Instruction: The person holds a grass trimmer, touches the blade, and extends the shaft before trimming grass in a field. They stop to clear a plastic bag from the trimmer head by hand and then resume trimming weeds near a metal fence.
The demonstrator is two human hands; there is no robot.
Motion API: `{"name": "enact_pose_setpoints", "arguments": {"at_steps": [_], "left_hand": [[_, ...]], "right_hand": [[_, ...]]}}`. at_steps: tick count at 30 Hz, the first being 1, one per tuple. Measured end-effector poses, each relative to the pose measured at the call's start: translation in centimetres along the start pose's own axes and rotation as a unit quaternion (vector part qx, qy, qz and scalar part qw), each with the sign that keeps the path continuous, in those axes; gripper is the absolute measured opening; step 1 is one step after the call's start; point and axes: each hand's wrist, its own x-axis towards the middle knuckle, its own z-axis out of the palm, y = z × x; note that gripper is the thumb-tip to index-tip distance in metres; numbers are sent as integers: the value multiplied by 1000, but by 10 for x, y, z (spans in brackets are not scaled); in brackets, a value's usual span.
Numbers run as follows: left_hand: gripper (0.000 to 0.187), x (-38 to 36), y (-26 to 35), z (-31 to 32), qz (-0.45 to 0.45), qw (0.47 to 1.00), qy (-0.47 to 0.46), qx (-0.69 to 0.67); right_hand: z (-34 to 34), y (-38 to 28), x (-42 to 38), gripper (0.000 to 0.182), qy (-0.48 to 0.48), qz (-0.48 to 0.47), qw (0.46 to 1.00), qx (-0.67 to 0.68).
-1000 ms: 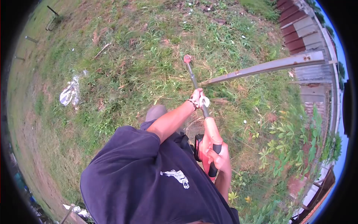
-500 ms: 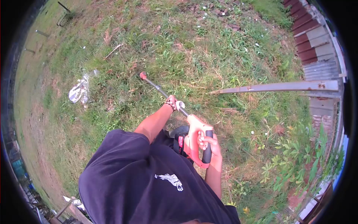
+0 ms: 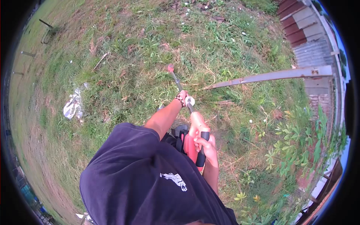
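A red and black cordless grass trimmer (image 3: 197, 120) slants forward from my body over the grass. My left hand (image 3: 183, 96), with a beaded bracelet at its wrist, is wrapped round the shaft beside a round white part (image 3: 190, 101). Further back, my right hand (image 3: 208, 147) is closed round the black rear grip (image 3: 203, 152). The trimmer's red head (image 3: 170, 68) is at the far end of the shaft, above or in the grass; its cutting end cannot be made out.
A long rusty metal beam (image 3: 270, 77) reaches in from the right near the trimmer. Corrugated metal sheets (image 3: 311, 52) line the right side, with leafy plants (image 3: 290, 137) in front. White crumpled plastic (image 3: 74, 106) and a stick (image 3: 100, 62) lie on the left.
The trimmer's head has swung to the right, and my left hand has moved right with the shaft. Both hands keep their hold. The view has shifted slightly.
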Motion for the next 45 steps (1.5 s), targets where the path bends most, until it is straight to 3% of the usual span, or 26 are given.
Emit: {"name": "enact_pose_setpoints", "arguments": {"at_steps": [6,9,10,15,21,24,27,32,35,36,42,45], "left_hand": [[25,32,-14,20,-51,995,-88,-1],[24,21,-14,26,-33,998,-47,30],[25,40,-13,15,-36,997,-60,-20],[35,4,10,-20,17,999,35,-8],[23,-54,36,-68,59,990,120,-53],[24,-6,43,-123,57,990,62,-118],[25,-44,36,-98,75,986,118,-94],[18,-53,9,-59,28,993,108,-27],[21,-45,-13,-32,13,996,87,24],[26,-12,-21,-41,31,998,40,33],[33,-10,-70,17,-43,998,-27,20],[34,-5,-93,32,-75,994,-55,55]], "right_hand": [[16,-6,-5,22,20,-59,995,-83],[11,-16,-6,25,17,-36,997,-65],[7,-17,-3,25,14,-27,998,-52],[-5,-19,12,28,-29,42,999,14],[3,-11,37,33,-110,74,991,-2],[7,-3,45,33,-138,77,987,-18],[4,-1,39,32,-135,65,988,-28],[-8,4,16,30,-80,66,994,-18],[-16,12,-3,28,-53,34,998,-12],[-19,16,-8,27,-50,20,998,-16],[-20,30,-40,16,22,-55,996,-63],[-17,19,-57,19,48,-54,994,-87]]}}
